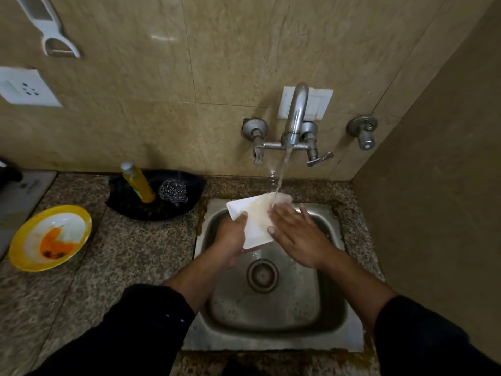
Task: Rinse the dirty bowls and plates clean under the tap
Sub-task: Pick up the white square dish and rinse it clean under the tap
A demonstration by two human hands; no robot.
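Right now the white rectangular plate [253,225] is tilted over the steel sink [271,318], its far end directly under the water stream [282,175] that runs from the tap [296,115]. The left hand [230,240] grips the plate's near-left edge, thumb on top and the other fingers out of sight beneath. The right hand [298,237] lies flat on the plate's upper face with its fingers [282,213] straight and spread, holding nothing. It looks set to rub the plate under the flow.

The plate looks stiff and glazed, probably ceramic or melamine, so when wet it is likely slick and could chip against the metal basin if dropped. Judging by this, the rim is the safest hold, pinched between the thumb above and the fingers below, as the left hand has it.

A yellow-rimmed bowl [86,229] with orange residue sits on the granite surface [122,253], well apart to the left and not yet rinsed. It looks light, and is best lifted by the rim. A black tray [130,211] behind holds a dish-soap bottle [138,184] and a steel scrubber [173,191].
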